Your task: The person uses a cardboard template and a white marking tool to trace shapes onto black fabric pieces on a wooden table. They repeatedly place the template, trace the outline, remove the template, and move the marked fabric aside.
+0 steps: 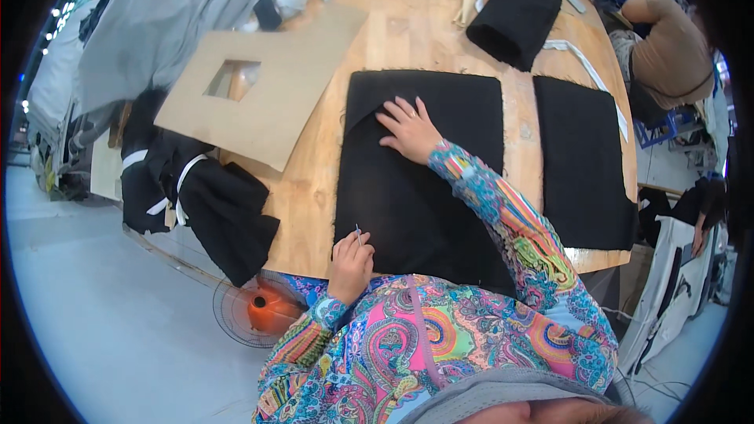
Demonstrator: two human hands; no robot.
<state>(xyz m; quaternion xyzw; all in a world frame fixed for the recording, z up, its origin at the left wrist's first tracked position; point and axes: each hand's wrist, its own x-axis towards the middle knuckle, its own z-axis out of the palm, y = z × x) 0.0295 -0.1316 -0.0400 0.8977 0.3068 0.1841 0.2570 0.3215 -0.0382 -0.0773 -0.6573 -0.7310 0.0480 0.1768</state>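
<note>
A black cloth panel [428,224] with frayed edges lies flat on the wooden table in front of me. My right hand [410,132] rests open on its upper part, fingers spread over a fold at the top left. Near the panel's lower left edge, my left hand [351,268] is closed around a thin pen-like tool [358,231]. The tool's tip points up, away from me; its exact kind is too small to make out.
A brown cardboard template [275,129] with a cut-out window lies at the left. Black garments with white strips [228,212] hang over the table's left edge, above an orange fan [271,310]. More black cloth [585,161] lies right; a rolled black piece [514,20] sits behind.
</note>
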